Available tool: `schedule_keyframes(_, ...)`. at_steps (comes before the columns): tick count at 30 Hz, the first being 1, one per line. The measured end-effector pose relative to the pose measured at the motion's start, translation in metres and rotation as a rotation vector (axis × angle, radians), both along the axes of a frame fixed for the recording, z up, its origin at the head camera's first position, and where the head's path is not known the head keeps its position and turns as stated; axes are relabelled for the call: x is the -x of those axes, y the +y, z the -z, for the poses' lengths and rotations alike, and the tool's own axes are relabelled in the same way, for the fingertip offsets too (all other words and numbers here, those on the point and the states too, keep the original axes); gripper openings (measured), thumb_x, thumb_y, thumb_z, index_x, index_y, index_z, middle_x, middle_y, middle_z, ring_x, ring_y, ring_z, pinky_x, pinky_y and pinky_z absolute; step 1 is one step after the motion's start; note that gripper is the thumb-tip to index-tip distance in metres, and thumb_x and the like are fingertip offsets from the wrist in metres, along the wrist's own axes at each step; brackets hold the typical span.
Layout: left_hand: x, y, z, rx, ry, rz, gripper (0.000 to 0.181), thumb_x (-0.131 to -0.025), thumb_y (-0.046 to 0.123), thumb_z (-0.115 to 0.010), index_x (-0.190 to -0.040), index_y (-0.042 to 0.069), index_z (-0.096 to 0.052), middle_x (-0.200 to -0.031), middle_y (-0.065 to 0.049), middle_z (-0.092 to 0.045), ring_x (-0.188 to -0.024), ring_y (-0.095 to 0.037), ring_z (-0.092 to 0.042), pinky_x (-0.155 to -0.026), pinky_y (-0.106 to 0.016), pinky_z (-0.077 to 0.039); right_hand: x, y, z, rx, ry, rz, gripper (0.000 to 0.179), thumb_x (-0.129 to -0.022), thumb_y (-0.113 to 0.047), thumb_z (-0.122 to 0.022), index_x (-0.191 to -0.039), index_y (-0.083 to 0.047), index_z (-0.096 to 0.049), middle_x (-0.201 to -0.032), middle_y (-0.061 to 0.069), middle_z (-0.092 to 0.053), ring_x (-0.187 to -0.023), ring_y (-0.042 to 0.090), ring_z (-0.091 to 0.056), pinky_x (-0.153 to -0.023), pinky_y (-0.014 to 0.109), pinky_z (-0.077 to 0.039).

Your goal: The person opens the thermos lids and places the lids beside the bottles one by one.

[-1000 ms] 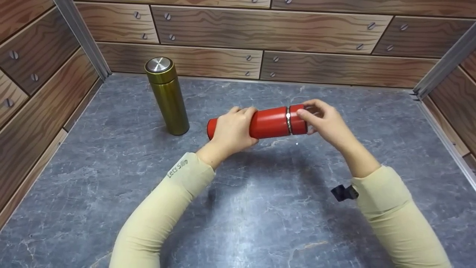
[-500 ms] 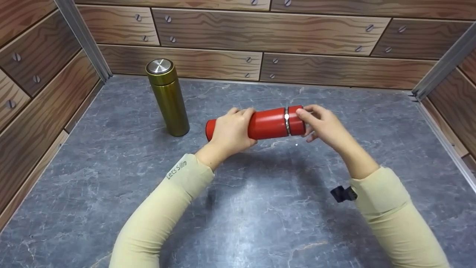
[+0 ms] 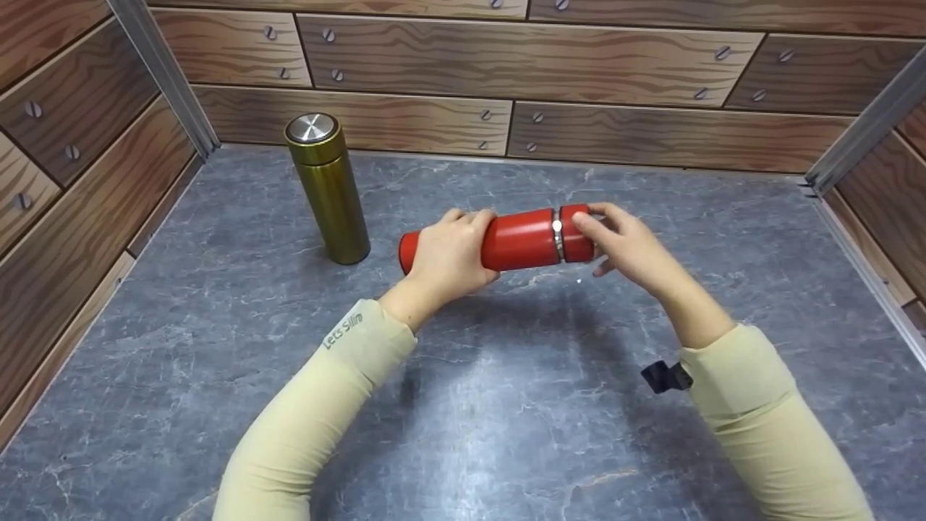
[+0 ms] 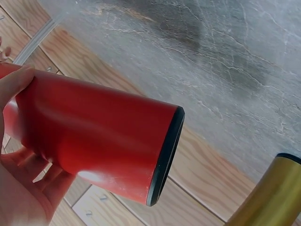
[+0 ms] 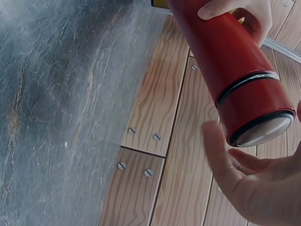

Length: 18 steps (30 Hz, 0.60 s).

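Note:
A red thermos flask (image 3: 521, 240) with a silver band near its cap is held tilted sideways above the table. My left hand (image 3: 454, 253) grips its body, fingers wrapped round it. In the left wrist view the flask's black-rimmed base (image 4: 167, 157) points away from the palm. At the other end, my right hand (image 3: 631, 242) has its thumb on the red cap (image 3: 577, 233), with the index finger reaching behind it. One finger (image 5: 214, 141) is spread off the cap in the right wrist view, where the cap's silver end disc (image 5: 265, 131) shows. The cap sits against the body.
A gold-green thermos flask (image 3: 333, 199) with a silver lid stands upright at the back left of the grey marbled table (image 3: 181, 376). Wood-patterned walls (image 3: 405, 54) close off the back and sides. A small black device (image 3: 665, 376) sits at the right cuff.
Over the last second the right hand's fingers have shifted and spread a little at the cap. The red flask has moved slightly left; the left hand keeps its grip.

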State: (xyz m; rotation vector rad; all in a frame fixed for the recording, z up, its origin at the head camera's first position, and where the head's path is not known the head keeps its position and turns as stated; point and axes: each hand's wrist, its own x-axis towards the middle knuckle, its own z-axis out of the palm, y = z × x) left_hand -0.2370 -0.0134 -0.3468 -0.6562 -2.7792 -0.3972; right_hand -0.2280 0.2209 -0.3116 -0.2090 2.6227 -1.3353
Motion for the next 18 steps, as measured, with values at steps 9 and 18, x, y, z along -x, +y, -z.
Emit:
schedule_keyframes(9,-0.0001,-0.0017,0.0002,0.0,0.001,-0.003,0.07,-0.066,0.034,-0.079,-0.127,0.011,-0.053,-0.115,-0.006,-0.066,-0.102,-0.022,-0.058,-0.076,-0.042,-0.053,0.0016,0.0013,-0.0013,-0.029,0.058,-0.078,0.064,-0.09,-0.031,-0.059,-0.143,-0.008,-0.032,-0.134,0.02,-0.043,-0.105,0.027,-0.052,-0.078,0.028,-0.049)
schedule_keyframes(18,-0.0007,0.0007,-0.0002,0.007,-0.014,0.002,0.072,-0.065,0.034,-0.079,-0.128,0.011,-0.052,-0.118,-0.005,-0.065,-0.105,-0.021,-0.057,-0.077,-0.043,-0.053,0.0021,-0.0042,-0.0027,-0.031,-0.014,0.007,0.068,-0.093,-0.046,-0.048,-0.139,0.002,-0.034,-0.125,0.026,-0.049,-0.083,0.019,-0.056,-0.06,0.024,-0.053)
